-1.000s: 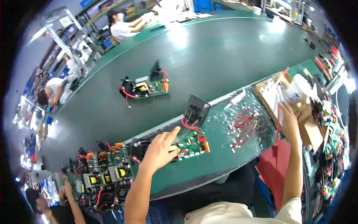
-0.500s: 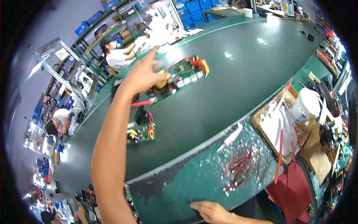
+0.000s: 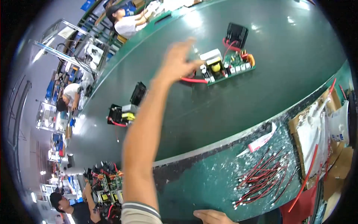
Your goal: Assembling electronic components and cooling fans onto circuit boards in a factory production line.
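My left hand [image 3: 178, 63] is stretched out over the green belt, blurred, with its fingers apart and nothing seen in them. Its thumb is at the left end of a circuit board [image 3: 227, 76] that carries a yellow transformer, white connectors and an orange coil; whether they touch I cannot tell. Red wires join this board to a black finned part [image 3: 236, 35] behind it. My right hand [image 3: 212, 216] lies low at the bench's near edge, cut off by the picture's rim, its visible fingers extended and holding nothing visible.
Another board assembly [image 3: 125, 114] sits left of my forearm. Red-black wires [image 3: 261, 177], a white tube [image 3: 261, 140] and a cardboard box [image 3: 298, 138] with a red stick are on the bench [image 3: 201, 186]. Co-workers sit along the left; one [image 3: 74, 205] is beside several boards.
The view has shifted. My left hand has come off the top of the circuit board to its left end, uncovering the transformer and black part. The right hand stays low at the bench edge.
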Demonstrator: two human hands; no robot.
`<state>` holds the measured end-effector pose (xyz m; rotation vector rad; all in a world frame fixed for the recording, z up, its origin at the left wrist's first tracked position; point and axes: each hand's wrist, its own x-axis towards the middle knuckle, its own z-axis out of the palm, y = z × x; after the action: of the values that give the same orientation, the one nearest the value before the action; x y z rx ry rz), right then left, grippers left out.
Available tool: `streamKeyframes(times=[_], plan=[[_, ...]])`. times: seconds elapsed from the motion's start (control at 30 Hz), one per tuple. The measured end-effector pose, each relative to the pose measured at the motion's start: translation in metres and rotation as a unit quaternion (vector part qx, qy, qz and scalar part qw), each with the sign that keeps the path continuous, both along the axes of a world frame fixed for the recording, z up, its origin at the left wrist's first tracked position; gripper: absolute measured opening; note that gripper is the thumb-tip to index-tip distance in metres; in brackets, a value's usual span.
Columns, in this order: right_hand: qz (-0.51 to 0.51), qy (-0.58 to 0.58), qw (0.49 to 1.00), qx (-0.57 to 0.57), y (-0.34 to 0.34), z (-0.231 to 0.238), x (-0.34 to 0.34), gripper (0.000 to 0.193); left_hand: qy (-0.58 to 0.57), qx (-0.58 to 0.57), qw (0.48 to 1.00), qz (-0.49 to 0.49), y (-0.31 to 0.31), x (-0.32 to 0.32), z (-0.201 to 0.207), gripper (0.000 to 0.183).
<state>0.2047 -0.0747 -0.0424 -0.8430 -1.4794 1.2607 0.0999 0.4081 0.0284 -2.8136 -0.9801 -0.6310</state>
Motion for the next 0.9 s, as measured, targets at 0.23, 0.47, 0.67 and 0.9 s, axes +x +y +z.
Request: streamKeyframes(times=[0.23, 0.47, 0.67, 0.9], plan=[[0.024, 0.008, 1.000, -0.016, -0.007, 0.004, -0.005, 0.029, 0.150, -0.035, 0.886, 0.438, -0.052, -0.382, 0.035, 0.102], [-0.018, -0.042, 0.998, -0.036, -0.011, -0.008, -0.012, 0.019, -0.042, -0.066, 0.841, 0.535, -0.109, -0.363, -0.008, 0.029], [-0.092, -0.057, 0.993, -0.056, -0.018, -0.005, -0.021, 0.023, -0.059, 0.085, 0.908, 0.405, -0.165, -0.291, 0.104, 0.016], [-0.109, -0.032, 0.989, -0.096, -0.054, -0.007, -0.003, 0.024, -0.056, 0.193, 0.967, 0.155, -0.285, -0.192, 0.232, 0.013]])
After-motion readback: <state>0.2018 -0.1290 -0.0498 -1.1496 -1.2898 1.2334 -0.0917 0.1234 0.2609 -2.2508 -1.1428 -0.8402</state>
